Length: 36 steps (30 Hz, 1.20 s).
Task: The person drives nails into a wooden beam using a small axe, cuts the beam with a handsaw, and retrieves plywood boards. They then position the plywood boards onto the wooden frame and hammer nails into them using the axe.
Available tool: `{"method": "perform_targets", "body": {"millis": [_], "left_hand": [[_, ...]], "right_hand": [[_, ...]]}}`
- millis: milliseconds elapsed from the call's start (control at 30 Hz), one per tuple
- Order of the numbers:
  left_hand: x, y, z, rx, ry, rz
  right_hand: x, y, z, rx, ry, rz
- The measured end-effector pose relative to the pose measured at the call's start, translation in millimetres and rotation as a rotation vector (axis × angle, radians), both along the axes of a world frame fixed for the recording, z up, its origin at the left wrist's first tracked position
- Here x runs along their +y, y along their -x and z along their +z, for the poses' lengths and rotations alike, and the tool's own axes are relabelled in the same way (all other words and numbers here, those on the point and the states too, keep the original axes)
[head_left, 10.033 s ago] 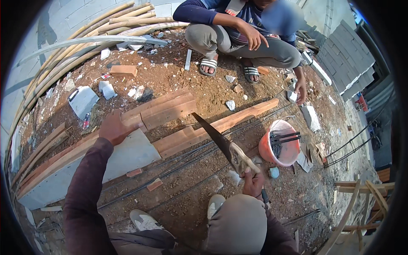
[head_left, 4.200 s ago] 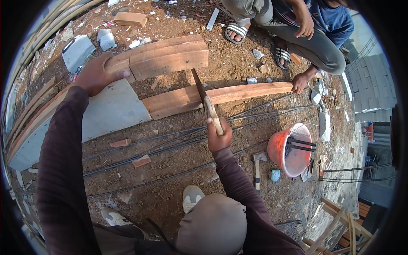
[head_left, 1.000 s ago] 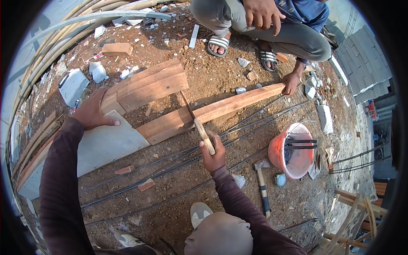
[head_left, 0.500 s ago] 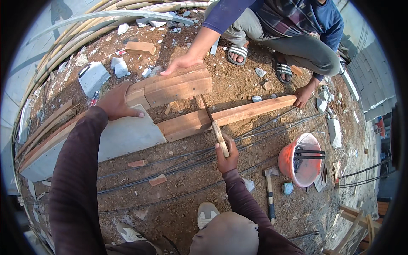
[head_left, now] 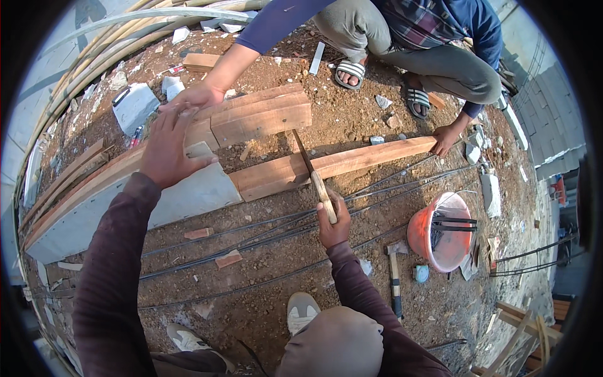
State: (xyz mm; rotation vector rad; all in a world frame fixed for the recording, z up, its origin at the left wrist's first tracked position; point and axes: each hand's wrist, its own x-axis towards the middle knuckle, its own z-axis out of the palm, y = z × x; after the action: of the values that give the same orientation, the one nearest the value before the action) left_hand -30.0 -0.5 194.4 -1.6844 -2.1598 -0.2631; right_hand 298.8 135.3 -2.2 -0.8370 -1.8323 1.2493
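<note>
My right hand (head_left: 334, 221) is closed round the pale wooden handle of a handsaw (head_left: 319, 185). Its narrow dark blade lies across a long wooden beam (head_left: 370, 157), dipping into the wood. My left hand (head_left: 167, 147), fingers stretched, lies over stacked wooden boards (head_left: 260, 119) and the edge of a grey flat block (head_left: 188, 195); its exact contact is hard to tell. A co-worker's hand (head_left: 200, 95) reaches right beside my left fingertips. The co-worker's other hand (head_left: 447, 138) grips the right end of the beam.
A red bucket (head_left: 418, 229) holding dark bars stands at the right, with a hammer (head_left: 394, 283) beside it. Thin rods (head_left: 251, 234) run along the dirt under the beam. White block pieces (head_left: 135, 105) and bamboo poles (head_left: 94, 69) lie at the far left. The co-worker crouches opposite.
The co-worker's hand has moved left along the boards toward mine. My left hand has lifted and turned, its fingers now pointing farther away. My right hand keeps its hold on the handsaw.
</note>
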Motion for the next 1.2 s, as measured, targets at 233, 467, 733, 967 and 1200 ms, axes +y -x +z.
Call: {"method": "perform_targets", "body": {"millis": [233, 467, 733, 967, 1200], "left_hand": [[48, -114, -128, -0.475, 0.201, -0.290], [115, -51, -183, -0.735, 0.796, 0.165], [109, -55, -143, -0.633, 0.615, 0.109], [106, -58, -113, -0.647, 0.655, 0.093], [105, -49, -100, -0.674, 0.591, 0.031]], "right_hand": [[2, 0, 0, -0.025, -0.008, 0.004], [0, -7, -22, -0.028, 0.001, 0.005], [-27, -50, 12, -0.124, 0.115, 0.028], [-39, -57, 128, -0.175, -0.077, 0.042], [-33, -50, 136, -0.124, -0.033, 0.019]]}}
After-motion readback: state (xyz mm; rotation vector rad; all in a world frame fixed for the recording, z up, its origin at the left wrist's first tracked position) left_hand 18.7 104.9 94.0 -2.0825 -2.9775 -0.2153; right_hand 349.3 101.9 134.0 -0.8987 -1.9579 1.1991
